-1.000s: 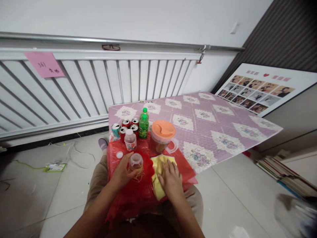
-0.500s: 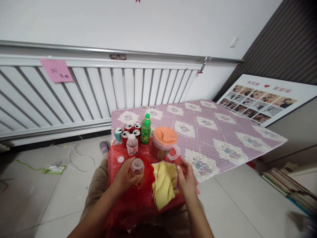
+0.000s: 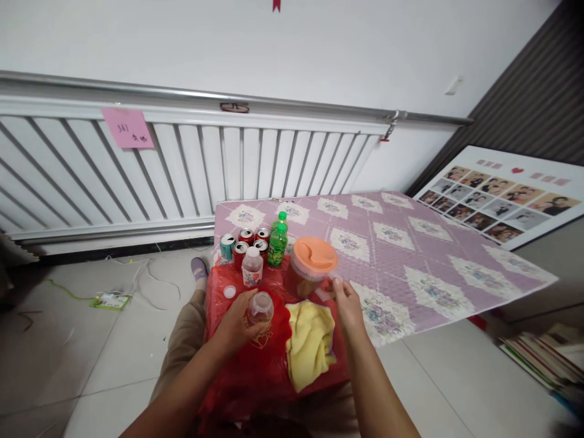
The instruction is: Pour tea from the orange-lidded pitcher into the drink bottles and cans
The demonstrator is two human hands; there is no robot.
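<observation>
Head cam, the only view I've got: my left fingers (image 3: 253, 331) are wrapped round a clear bottle (image 3: 261, 305), over the red scalloped mat (image 3: 279, 348) by the counter's (image 3: 401, 236) near left corner. Can't tell if it's resting or lifted. My right fingers (image 3: 339, 288) are bent at the handle (image 3: 324, 292) of the orange-lidded pitcher (image 3: 301, 281), further in from the near edge; can't tell whether they've actually closed on it. Yellow cloth (image 3: 311, 342) lies untouched on the near side of the pitcher. I'd call this the steady-the-bottle, get-the-handle step. Next move calls for a proper grip on that handle imo, bottle kept steady.
</observation>
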